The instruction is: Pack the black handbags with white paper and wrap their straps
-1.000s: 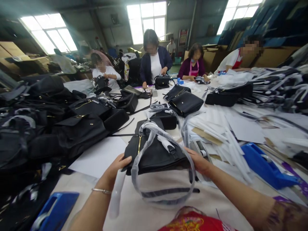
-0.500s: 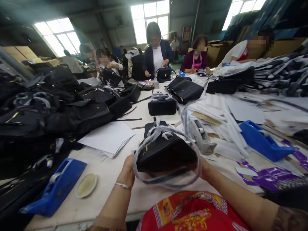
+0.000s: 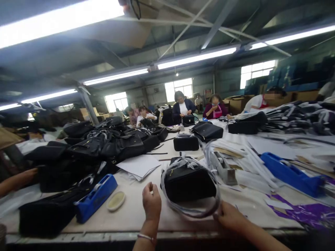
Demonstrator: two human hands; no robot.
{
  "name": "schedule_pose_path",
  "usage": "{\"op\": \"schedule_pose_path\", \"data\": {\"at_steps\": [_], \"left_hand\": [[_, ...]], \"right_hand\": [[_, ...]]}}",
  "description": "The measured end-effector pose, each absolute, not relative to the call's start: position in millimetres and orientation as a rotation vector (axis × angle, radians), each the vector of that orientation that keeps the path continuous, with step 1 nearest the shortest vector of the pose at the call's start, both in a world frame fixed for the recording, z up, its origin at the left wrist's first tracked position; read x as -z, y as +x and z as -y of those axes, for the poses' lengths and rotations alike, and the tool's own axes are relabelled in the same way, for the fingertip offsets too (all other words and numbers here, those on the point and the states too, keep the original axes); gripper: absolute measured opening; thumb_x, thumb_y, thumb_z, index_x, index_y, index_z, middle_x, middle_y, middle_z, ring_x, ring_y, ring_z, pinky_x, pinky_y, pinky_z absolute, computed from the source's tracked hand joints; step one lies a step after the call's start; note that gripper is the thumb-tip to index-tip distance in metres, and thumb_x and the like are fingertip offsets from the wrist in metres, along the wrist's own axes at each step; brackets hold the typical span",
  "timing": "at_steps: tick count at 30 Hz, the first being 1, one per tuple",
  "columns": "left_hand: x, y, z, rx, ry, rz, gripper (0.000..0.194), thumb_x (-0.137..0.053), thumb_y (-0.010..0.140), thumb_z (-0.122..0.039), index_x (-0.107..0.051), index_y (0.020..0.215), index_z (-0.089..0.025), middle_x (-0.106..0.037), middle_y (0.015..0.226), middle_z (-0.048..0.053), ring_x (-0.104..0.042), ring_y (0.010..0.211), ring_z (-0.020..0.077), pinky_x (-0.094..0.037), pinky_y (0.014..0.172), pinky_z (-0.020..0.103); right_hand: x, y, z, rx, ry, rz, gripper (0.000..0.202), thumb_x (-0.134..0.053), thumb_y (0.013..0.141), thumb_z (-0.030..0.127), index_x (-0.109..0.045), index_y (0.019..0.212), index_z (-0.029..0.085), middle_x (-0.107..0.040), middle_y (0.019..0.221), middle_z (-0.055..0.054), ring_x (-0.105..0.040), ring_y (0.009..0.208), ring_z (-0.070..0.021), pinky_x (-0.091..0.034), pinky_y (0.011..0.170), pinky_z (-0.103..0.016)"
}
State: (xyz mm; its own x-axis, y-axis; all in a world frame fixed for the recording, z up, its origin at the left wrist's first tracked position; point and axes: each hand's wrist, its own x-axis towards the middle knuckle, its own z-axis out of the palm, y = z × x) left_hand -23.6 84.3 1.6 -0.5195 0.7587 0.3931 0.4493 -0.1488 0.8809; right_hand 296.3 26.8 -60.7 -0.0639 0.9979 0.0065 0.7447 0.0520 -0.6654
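Note:
A black handbag (image 3: 190, 184) sits on the table in front of me, its base side towards me. Its strap (image 3: 188, 213), wrapped in clear plastic film, loops round the bag's front. My right hand (image 3: 230, 214) is at the right end of this loop, fingers closed on the strap. Left of the bag, apart from it, my left hand (image 3: 152, 204) is raised with its fingers curled in and nothing visible in them. A grey tape dispenser (image 3: 225, 170) stands just behind the bag on the right.
Black bags (image 3: 104, 146) are heaped on the left, near a blue tape dispenser (image 3: 96, 198) and a round dish (image 3: 116, 201). White sheets (image 3: 140, 165) lie behind my left hand. To the right are another blue dispenser (image 3: 293, 174) and purple plastic (image 3: 300, 212). Co-workers sit beyond; someone's arm (image 3: 17, 181) reaches in.
The view has tilted up and swung left. My left hand has let go of the bag and moved away from its side. My right hand has shifted to the strap; the bag now rests on the table.

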Motion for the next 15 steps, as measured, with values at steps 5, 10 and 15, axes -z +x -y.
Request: {"op": "schedule_pose_path", "data": {"at_steps": [5, 10, 15], "left_hand": [[-20, 18, -6, -1.421, 2.379, -1.238, 0.031, -0.058, 0.089, -0.031, -0.060, 0.117, -0.018, -0.065, 0.107, 0.012, -0.062, 0.100, 0.0238, -0.055, 0.089, 0.040], [-29, 56, 17, -1.137, 2.675, -1.282, 0.060, -0.068, 0.081, -0.027, -0.049, 0.137, -0.016, -0.061, 0.124, 0.015, -0.056, 0.115, 0.0319, -0.046, 0.104, 0.053], [-28, 51, 9, -0.945, 2.459, -1.370, 0.062, -0.065, 0.082, -0.022, -0.046, 0.140, -0.014, -0.068, 0.110, 0.015, -0.065, 0.098, 0.0301, -0.053, 0.090, 0.050]], "right_hand": [[36, 281, 0, -0.666, -1.604, 1.806, 0.063, -0.053, 0.078, 0.030, -0.051, 0.139, 0.014, -0.073, 0.105, -0.013, -0.068, 0.098, -0.0317, -0.050, 0.088, -0.041], [5, 256, 27, -0.605, -1.464, 1.914, 0.079, -0.046, 0.088, 0.032, -0.014, 0.159, 0.015, -0.074, 0.101, -0.011, -0.071, 0.091, -0.0291, -0.051, 0.083, -0.041], [16, 250, 29, -0.597, -1.333, 1.978, 0.070, -0.041, 0.090, 0.026, -0.027, 0.156, 0.011, -0.073, 0.108, -0.016, -0.070, 0.098, -0.0300, -0.054, 0.085, -0.043]]}}
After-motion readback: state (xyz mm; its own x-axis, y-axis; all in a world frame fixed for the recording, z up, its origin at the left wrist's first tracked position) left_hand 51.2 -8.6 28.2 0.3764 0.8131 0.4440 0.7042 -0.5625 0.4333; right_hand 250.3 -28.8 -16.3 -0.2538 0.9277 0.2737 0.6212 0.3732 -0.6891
